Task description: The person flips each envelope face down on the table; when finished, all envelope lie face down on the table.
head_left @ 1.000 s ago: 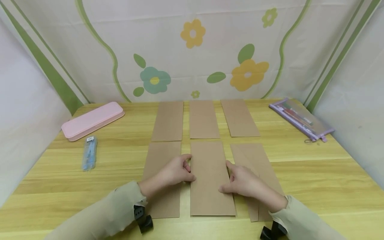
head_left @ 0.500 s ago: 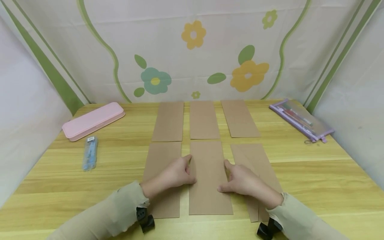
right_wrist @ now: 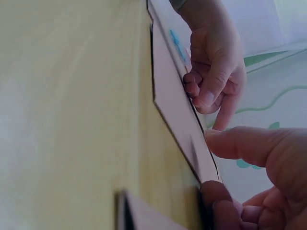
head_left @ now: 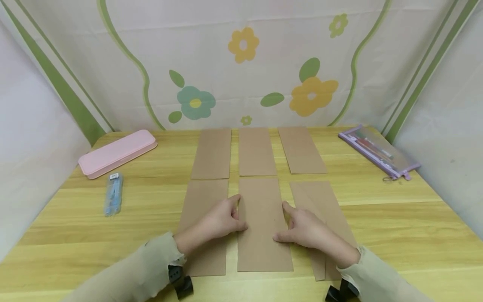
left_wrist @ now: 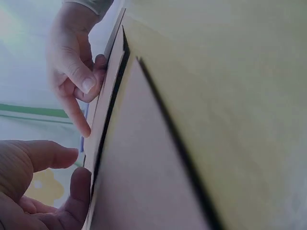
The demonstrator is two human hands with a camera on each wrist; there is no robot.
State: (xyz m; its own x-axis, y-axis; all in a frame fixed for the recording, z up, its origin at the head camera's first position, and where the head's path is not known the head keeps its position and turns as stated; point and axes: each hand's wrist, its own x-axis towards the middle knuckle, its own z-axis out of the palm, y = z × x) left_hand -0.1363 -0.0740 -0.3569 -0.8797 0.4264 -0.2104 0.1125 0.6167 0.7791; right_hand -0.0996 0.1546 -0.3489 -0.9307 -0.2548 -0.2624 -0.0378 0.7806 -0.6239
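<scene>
In the head view, a brown cardboard sheet (head_left: 260, 251) lies lengthwise on the wooden table, at the middle of the front row. My left hand (head_left: 220, 218) holds its left long edge, thumb on top and index finger against the side. On the opposite long edge my right hand (head_left: 307, 226) has a similar hold, the thumb reaching over the surface. Beneath my left forearm lies another cardboard sheet (head_left: 205, 193). Under my right wrist are cardboard pieces (head_left: 333, 205) that overlap at a slant. The right wrist view shows my right thumb (right_wrist: 240, 143) and curled fingers right at a sheet's edge.
Behind the front row stand three more cardboard sheets (head_left: 256, 151) laid flat side by side. A pink pencil case (head_left: 117, 153) and a small blue packet (head_left: 113, 195) are at the left. At the right lies a purple-edged clear zip pouch (head_left: 377, 151) with pens inside.
The middle front sheet has shifted slightly left and farther away, and its front edge is straighter to the table. Both hands moved a little with it; since half a second ago they have barely moved.
</scene>
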